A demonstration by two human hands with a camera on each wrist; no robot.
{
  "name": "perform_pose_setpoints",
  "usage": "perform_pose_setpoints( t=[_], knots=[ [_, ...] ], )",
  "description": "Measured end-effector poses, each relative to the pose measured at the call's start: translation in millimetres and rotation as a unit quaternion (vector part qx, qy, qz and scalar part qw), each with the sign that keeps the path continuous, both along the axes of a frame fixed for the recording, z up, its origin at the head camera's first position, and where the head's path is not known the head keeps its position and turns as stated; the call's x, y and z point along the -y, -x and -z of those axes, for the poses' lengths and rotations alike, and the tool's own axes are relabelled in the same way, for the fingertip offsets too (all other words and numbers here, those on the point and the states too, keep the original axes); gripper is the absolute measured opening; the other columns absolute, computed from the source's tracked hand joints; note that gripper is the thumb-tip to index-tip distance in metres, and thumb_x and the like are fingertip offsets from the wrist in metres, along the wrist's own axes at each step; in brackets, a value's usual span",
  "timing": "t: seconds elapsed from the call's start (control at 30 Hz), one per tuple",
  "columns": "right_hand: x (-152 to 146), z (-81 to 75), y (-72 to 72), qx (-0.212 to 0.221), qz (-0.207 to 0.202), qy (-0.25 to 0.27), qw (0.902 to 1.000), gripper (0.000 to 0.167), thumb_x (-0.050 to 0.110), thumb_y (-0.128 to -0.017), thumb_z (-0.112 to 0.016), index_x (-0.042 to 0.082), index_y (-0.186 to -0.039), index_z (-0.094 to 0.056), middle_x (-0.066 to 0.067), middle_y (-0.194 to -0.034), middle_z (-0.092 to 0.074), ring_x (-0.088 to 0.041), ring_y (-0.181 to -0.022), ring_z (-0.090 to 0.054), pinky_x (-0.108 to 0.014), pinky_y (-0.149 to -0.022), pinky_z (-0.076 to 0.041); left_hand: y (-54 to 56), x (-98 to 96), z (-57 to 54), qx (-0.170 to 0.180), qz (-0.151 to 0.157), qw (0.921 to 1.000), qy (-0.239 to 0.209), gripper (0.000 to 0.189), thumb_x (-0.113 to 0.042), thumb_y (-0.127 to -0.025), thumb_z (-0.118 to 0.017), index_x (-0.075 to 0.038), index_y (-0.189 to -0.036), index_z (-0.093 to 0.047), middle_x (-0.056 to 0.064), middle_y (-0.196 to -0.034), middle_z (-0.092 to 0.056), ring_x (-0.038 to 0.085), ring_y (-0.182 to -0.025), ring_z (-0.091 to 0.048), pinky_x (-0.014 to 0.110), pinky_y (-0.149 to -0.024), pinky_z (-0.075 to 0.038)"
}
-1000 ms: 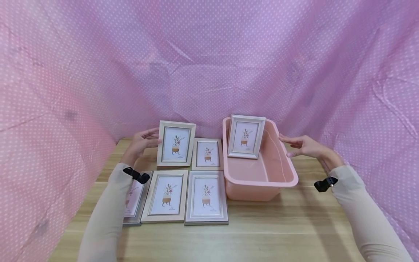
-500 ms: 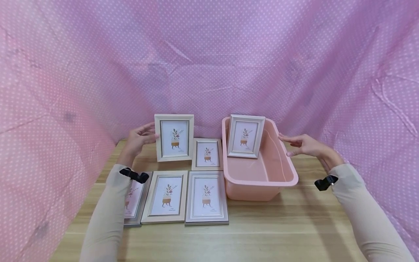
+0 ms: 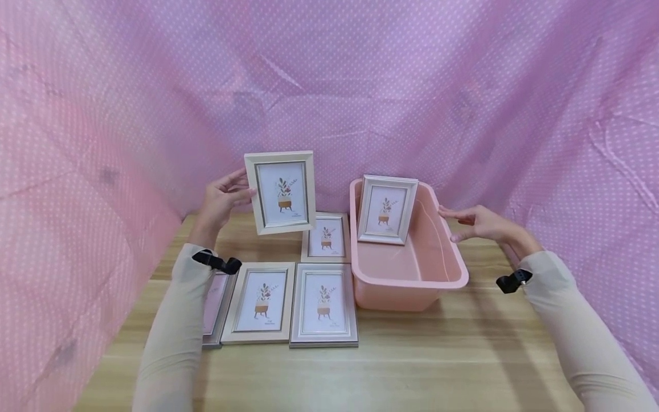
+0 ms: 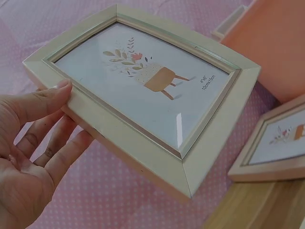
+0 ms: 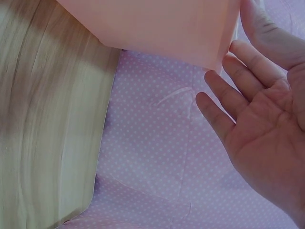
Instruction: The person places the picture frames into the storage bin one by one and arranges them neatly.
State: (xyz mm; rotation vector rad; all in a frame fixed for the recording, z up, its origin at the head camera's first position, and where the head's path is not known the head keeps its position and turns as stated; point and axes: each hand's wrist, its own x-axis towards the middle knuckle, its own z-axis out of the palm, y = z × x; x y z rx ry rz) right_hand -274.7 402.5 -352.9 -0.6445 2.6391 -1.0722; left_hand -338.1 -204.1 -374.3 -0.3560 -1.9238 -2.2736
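My left hand (image 3: 221,197) holds up a cream picture frame (image 3: 310,197) by its left edge, thumb on the front face. In the left wrist view this picture frame (image 4: 119,138) is tilted, with the fingers behind it. It hangs above the table, overlapping the back-row picture frame (image 3: 346,240) in the head view. My right hand (image 3: 481,223) is at the right rim of a pink plastic basin (image 3: 401,284), fingers nearly straight, fingertips at the rim. The right wrist view shows the hand's open palm (image 5: 267,119) beside the basin wall. Another picture frame (image 3: 387,237) leans upright inside the basin.
In the front row lie a cream picture frame (image 3: 234,309), a silvery-white picture frame (image 3: 324,340) and a grey one (image 3: 225,309), partly hidden by my left arm. They lie face up on a wooden table (image 3: 391,372). A pink dotted cloth (image 3: 329,68) hangs behind.
My left hand has raised the cream picture frame higher off the table and brought it slightly right. The right hand stays at the basin rim.
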Motion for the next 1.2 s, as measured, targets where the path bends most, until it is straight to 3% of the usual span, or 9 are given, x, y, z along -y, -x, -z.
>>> perform_pose_setpoints(
  t=[0.1,0.33,0.9,1.2],
  knots=[
    [0,-1.7,0.8,0.002,0.006,-0.008,0.9999,0.072,0.009,-0.08,-0.084,-0.003,-0.143,-0.052,-0.02,-0.154,-0.039,-0.035,-0.142,-0.037,0.001,-0.1,-0.033,0.1,-7.9,-12.1,-0.011,0.004,0.9999,0.005,0.058,0.01,-0.084,-0.076,-0.006,-0.138,-0.063,-0.003,-0.095,-0.075,0.01,-0.085,-0.072,0.024,-0.072,-0.063],
    [-1,0.8,0.5,0.016,0.007,-0.004,0.9998,0.073,0.008,-0.081,-0.084,-0.005,-0.144,-0.05,-0.022,-0.156,-0.037,-0.044,-0.143,-0.032,0.0,-0.1,-0.034,-0.9,-29.5,-34.0,-0.023,0.012,0.9995,0.019,0.055,0.008,-0.084,-0.077,-0.009,-0.134,-0.067,-0.004,-0.094,-0.074,0.009,-0.083,-0.071,0.023,-0.071,-0.063],
    [0,-0.7,-1.9,0.004,0.008,-0.016,0.9998,0.074,0.01,-0.079,-0.085,-0.004,-0.143,-0.051,-0.022,-0.154,-0.039,-0.044,-0.142,-0.034,0.001,-0.099,-0.034,5.9,-102.3,-80.1,-0.063,0.043,0.9971,0.002,0.053,0.01,-0.082,-0.078,-0.003,-0.131,-0.067,0.001,-0.096,-0.072,0.014,-0.083,-0.071,0.027,-0.075,-0.064],
    [2,-2.0,1.5,0.008,0.003,-0.013,0.9999,0.074,0.01,-0.079,-0.085,-0.004,-0.144,-0.051,-0.021,-0.155,-0.038,-0.039,-0.143,-0.035,-0.001,-0.1,-0.035,9.3,-141.1,-87.6,-0.049,0.061,0.9969,0.013,0.049,0.008,-0.083,-0.078,-0.001,-0.13,-0.066,0.0,-0.098,-0.07,0.013,-0.086,-0.069,0.029,-0.079,-0.064]
  ],
)
